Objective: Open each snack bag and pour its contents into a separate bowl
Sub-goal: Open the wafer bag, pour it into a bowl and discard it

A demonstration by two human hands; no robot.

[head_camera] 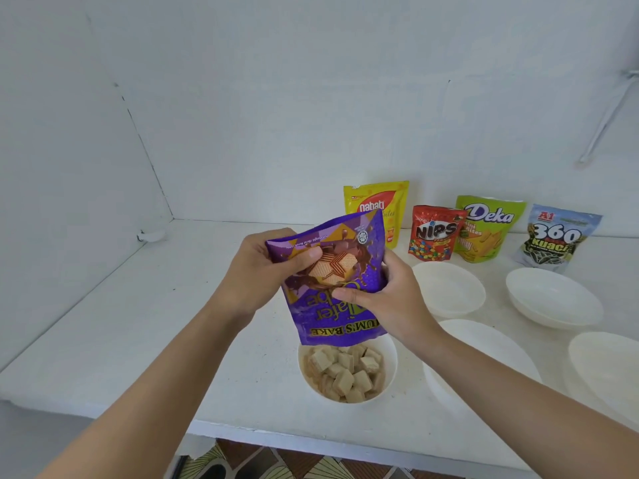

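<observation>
Head view, looking down at a white counter (121, 340) tucked into a white-walled corner, basically the whole scene. Next biggest thing is the purple wafer bag (345, 323), flipped upside down so the printing reads the wrong way up and the mouth points down right over a bowl. Both hands are on it: left hand (262, 271) grips the upper left corner with the thumb pressed on the front and the fingers round the back, while the right hand (390, 299) clamps the right edge midway, thumb lying across the front. Off to the right sit four empty white bowls, two further back (449, 288) (553, 295) and two closer (484, 361) (608, 368). The fifth white bowl (392, 354) is under the bag near the front edge of the counter; can't tell if the bag's mouth actually touches its rim. Along the back wall four bags stand upright in a row: yellow Nabati bag (377, 205), red Nips bag (434, 233), green Deka bag (487, 226) and the A1 360 Kuaci bag (556, 236) at the far right. Smallest bits: pale wafer cubes (345, 371) piled in that fifth bowl, filling most of it.
</observation>
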